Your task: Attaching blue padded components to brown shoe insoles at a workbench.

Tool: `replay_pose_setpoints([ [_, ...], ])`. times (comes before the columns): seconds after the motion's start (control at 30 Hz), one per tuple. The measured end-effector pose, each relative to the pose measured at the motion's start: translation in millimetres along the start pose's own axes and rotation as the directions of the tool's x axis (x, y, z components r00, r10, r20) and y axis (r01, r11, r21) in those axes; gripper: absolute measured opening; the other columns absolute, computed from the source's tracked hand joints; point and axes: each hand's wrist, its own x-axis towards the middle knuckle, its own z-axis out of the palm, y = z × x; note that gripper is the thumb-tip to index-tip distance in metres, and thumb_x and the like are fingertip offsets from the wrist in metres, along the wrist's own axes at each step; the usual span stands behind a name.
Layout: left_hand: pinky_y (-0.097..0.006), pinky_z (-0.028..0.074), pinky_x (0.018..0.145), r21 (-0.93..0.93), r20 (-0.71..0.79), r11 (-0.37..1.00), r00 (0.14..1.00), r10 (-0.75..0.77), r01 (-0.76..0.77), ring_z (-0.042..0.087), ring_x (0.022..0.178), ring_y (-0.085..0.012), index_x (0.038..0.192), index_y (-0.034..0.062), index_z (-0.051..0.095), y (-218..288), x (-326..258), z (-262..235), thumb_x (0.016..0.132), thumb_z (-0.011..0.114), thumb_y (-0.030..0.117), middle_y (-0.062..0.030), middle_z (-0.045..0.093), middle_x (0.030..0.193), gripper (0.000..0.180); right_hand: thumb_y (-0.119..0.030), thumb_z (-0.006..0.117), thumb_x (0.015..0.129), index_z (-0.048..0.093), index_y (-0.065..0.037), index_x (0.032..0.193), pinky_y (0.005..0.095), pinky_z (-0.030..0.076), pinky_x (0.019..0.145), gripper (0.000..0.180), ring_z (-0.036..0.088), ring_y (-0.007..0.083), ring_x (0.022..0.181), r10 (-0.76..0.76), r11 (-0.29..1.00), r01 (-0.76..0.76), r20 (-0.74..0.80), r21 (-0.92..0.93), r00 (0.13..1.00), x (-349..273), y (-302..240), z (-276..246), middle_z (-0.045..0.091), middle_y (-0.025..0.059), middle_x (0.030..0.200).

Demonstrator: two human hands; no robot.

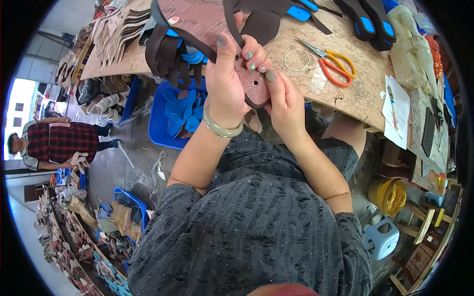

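A brownish-pink flip-flop sole (251, 81) with dark edging and small holes is held up over the near table edge. Dark straps (230, 19) run along it. My left hand (226, 81), with a bangle at its wrist, is closed round the sole, thumb on one side and fingers curled over its face. At the rounded end, my right hand (289, 106) pinches the edge between thumb and fingers; its fingertips are partly hidden behind the sole. Scissors (328, 64) with orange and yellow handles lie on the table to the right, beside a thin pale loop (297, 60).
Dark strap pieces (163, 52) hang over the wooden table edge (365, 106). Below stands a blue basin (160, 132) of blue pieces. At the right are dark sandals (365, 22), papers (400, 126), a yellow bucket (380, 195) and a stool (380, 239). Another person (64, 140) stands far left.
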Motion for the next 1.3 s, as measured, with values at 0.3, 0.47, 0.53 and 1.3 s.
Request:
replay_pose_setpoints([
  [0.3,-0.037,0.048,0.088,0.354,0.065,0.927,0.985,-0.159,0.127,0.057,0.098,-0.0236,0.137,0.0062,0.036,6.1,-6.5,-18.9,0.080,0.035,0.076,-0.0100,0.057,0.107,0.090,-0.031,0.048,0.097,0.058,-0.002,0.101,0.0200,0.035,0.040,0.030,0.048,0.0066,0.044,0.246,0.885,-0.378,0.418,0.270,0.875,8.2,-11.5,-20.0,0.055,0.0010,0.062],
  [0.47,-0.042,0.043,0.101,0.160,0.048,0.980,0.990,-0.130,0.121,0.048,0.122,-0.0355,0.137,-0.0030,0.033,9.0,-0.4,-20.4,0.087,0.035,0.069,-0.0260,0.044,0.133,0.088,-0.030,0.051,0.096,0.057,-0.001,0.111,0.0201,0.037,0.041,0.034,0.049,0.0054,0.045,0.247,0.958,-0.284,0.374,0.046,0.894,-2.8,-2.4,-16.0,0.057,0.0009,0.064],
  [0.53,-0.041,0.044,0.100,0.201,0.043,0.974,0.992,-0.116,0.105,0.049,0.121,-0.0352,0.135,-0.0049,0.035,21.9,6.6,-21.9,0.091,0.041,0.056,-0.0255,0.045,0.132,0.075,-0.028,0.053,0.095,0.057,-0.001,0.112,0.0206,0.042,0.049,0.033,0.053,0.0055,0.055,0.294,0.945,-0.327,0.387,0.020,0.874,-7.4,0.0,-19.8,0.059,0.0015,0.071],
  [1.3,-0.031,0.055,0.069,0.290,-0.012,0.928,0.970,-0.241,0.235,0.063,0.093,-0.0229,0.134,-0.0024,0.038,15.8,-21.3,12.5,0.089,0.012,0.070,-0.0203,0.056,0.122,0.089,-0.024,0.049,0.095,0.043,0.001,0.120,0.0353,0.056,0.062,0.037,0.066,0.0272,0.069,0.146,0.728,-0.410,0.461,0.549,0.875,-17.5,-0.8,-0.4,0.064,0.0194,0.089],
])
